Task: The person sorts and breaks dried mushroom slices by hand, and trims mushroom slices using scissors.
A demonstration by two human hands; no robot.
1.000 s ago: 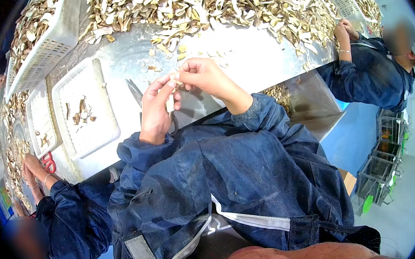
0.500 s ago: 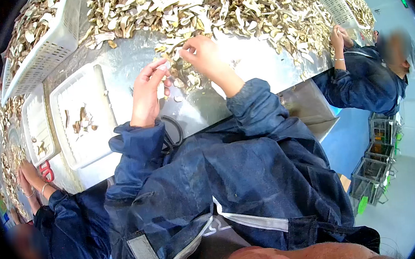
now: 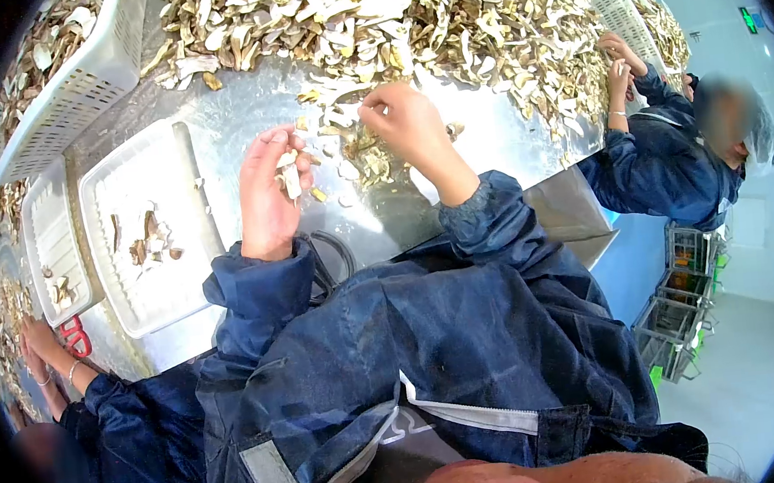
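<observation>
Pale Slice in the Left Hand, Right Hand Over Loose Bits

Head view: left of center, the left hand (image 3: pixel 270 196) has its fingers closed on a pale slice (image 3: pixel 290 178). At center, the right hand (image 3: pixel 412 133) curls its fingertips above loose pieces (image 3: pixel 371 158) on the metal table (image 3: pixel 238 112); whether they pinch anything, I cannot tell. A heap of slices (image 3: pixel 386 21) spreads across the top. At left lies a white tray (image 3: pixel 157 294) with brown scraps (image 3: pixel 153 243); upper left, a slotted basket (image 3: pixel 86 116) holds more slices. Other people's hands show at lower left and upper right.
</observation>
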